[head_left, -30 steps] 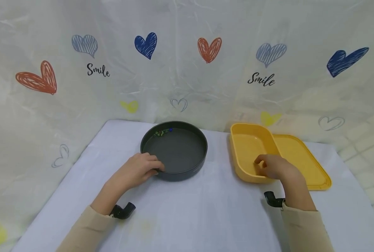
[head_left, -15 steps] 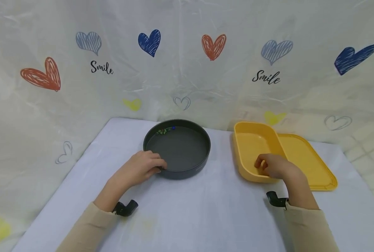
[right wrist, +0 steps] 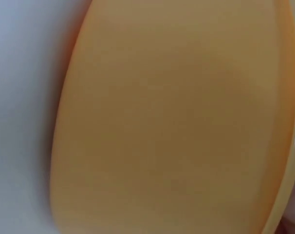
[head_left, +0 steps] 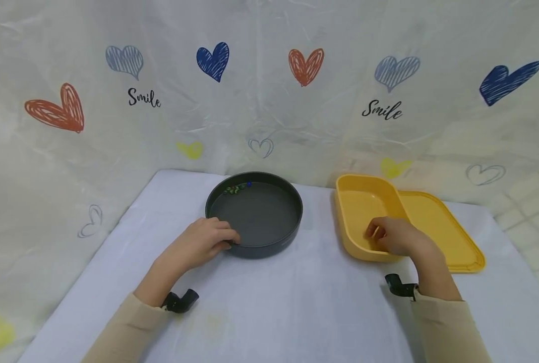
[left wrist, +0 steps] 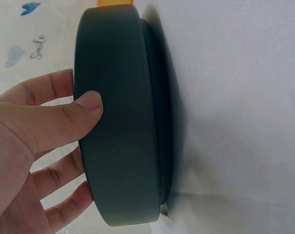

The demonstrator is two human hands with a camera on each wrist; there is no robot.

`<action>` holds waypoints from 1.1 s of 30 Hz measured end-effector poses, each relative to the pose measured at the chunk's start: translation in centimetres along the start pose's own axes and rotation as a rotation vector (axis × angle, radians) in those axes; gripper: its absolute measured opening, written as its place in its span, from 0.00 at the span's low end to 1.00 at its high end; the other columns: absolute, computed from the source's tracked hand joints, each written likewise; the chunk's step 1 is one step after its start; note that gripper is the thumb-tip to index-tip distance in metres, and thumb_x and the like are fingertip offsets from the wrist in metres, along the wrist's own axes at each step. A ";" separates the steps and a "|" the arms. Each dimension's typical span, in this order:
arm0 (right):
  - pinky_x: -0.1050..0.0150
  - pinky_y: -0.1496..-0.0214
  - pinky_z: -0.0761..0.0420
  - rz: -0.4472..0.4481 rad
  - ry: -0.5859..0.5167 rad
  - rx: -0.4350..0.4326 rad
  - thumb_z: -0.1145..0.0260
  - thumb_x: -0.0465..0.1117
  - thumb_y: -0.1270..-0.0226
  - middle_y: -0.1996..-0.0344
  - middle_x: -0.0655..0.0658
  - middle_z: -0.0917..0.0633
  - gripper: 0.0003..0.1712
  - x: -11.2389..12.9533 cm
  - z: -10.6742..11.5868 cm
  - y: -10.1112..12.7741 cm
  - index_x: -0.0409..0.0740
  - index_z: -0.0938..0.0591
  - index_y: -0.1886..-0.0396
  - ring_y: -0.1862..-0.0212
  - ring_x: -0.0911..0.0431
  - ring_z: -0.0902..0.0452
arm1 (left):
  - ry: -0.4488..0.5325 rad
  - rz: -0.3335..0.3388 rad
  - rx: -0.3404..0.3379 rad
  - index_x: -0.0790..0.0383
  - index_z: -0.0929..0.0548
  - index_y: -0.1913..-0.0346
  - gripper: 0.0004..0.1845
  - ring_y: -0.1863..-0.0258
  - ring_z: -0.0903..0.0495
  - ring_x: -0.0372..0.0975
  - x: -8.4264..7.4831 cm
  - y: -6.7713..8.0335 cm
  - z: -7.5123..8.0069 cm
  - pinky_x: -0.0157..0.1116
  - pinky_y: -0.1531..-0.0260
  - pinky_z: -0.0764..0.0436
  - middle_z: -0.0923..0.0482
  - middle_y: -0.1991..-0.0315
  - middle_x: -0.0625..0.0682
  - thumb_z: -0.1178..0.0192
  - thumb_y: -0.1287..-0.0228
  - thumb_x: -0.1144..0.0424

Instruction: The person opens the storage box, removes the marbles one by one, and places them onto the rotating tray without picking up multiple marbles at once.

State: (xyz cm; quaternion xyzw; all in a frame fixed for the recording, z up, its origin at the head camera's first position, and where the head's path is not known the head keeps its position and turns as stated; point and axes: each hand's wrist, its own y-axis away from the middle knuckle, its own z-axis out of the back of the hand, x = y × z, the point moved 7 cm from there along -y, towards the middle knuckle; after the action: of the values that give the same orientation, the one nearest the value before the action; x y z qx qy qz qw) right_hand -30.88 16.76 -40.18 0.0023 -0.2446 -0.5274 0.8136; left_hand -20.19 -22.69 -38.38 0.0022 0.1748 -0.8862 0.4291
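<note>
A dark round pan (head_left: 256,218) stands on the white table, with several small coloured beads (head_left: 236,188) against its far inner wall. My left hand (head_left: 224,241) grips the pan's near-left rim. In the left wrist view the thumb (left wrist: 84,109) presses on the outer wall of the pan (left wrist: 120,146) and the fingers reach over the rim. My right hand (head_left: 380,236) lies over the near wall of a yellow box (head_left: 360,201), fingers curled down inside it. The right wrist view is filled by the blurred yellow box (right wrist: 162,122). What the right fingertips touch is hidden.
A flat yellow lid (head_left: 439,227) lies against the box's right side. The white table (head_left: 296,302) ends at a draped backdrop printed with hearts (head_left: 269,101), close behind the pan and box. Black wrist mounts sit on both sleeves.
The head view has shifted a little. The right hand's fingers have edged slightly further into the yellow box. The left hand keeps its hold on the pan.
</note>
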 end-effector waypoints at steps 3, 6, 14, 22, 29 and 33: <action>0.58 0.59 0.26 -0.002 0.012 -0.053 0.40 0.29 0.38 0.66 0.47 0.18 0.10 0.2 0.5 0.1 0.45 0.17 0.61 0.63 0.52 0.25 | 0.003 -0.004 -0.007 0.43 0.12 0.58 0.16 0.63 0.20 0.38 -0.2 0.2 0.1 0.38 0.62 0.22 0.17 0.62 0.37 0.27 0.45 0.70; 0.57 0.57 0.26 -0.012 -0.015 -0.074 0.40 0.30 0.36 0.66 0.47 0.17 0.09 0.2 0.7 0.2 0.45 0.16 0.62 0.61 0.52 0.25 | 0.009 -0.006 -0.015 0.44 0.12 0.59 0.16 0.63 0.20 0.38 -0.2 0.3 0.2 0.38 0.63 0.22 0.17 0.63 0.37 0.27 0.45 0.71; 0.57 0.62 0.23 -0.009 -0.062 -0.204 0.40 0.44 0.25 0.62 0.42 0.16 0.11 0.3 1.9 0.6 0.44 0.18 0.50 0.63 0.50 0.24 | 0.001 0.003 0.005 0.43 0.12 0.58 0.16 0.62 0.20 0.37 0.1 0.7 -0.3 0.38 0.62 0.22 0.17 0.62 0.37 0.27 0.45 0.69; 0.64 0.58 0.16 0.072 -0.394 -0.391 0.35 0.51 0.28 0.55 0.41 0.17 0.20 1.6 3.1 1.1 0.40 0.19 0.48 0.62 0.50 0.16 | 0.011 -0.003 -0.005 0.42 0.13 0.58 0.17 0.63 0.21 0.37 0.0 0.7 -0.5 0.39 0.62 0.23 0.17 0.63 0.37 0.27 0.45 0.70; 0.71 0.50 0.20 0.187 -0.758 -0.388 0.31 0.43 0.32 0.51 0.43 0.19 0.20 3.7 3.7 1.3 0.35 0.22 0.48 0.55 0.56 0.16 | 0.006 -0.011 -0.017 0.43 0.12 0.59 0.17 0.63 0.21 0.38 0.0 0.3 -0.3 0.37 0.62 0.22 0.17 0.63 0.37 0.28 0.45 0.71; 0.64 0.51 0.16 0.347 -0.980 -0.340 0.35 0.33 0.30 0.54 0.39 0.19 0.13 5.8 3.6 0.3 0.30 0.23 0.51 0.56 0.52 0.16 | 0.007 -0.001 -0.008 0.42 0.12 0.59 0.17 0.63 0.20 0.37 0.2 0.2 -0.2 0.37 0.62 0.22 0.17 0.63 0.36 0.28 0.44 0.70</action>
State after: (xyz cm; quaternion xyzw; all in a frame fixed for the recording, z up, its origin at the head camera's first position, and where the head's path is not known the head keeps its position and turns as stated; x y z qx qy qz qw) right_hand -30.19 12.83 -34.64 -0.4156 -0.5031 -0.3569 0.6684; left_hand -20.20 -22.87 -38.61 0.0033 0.1799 -0.8855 0.4283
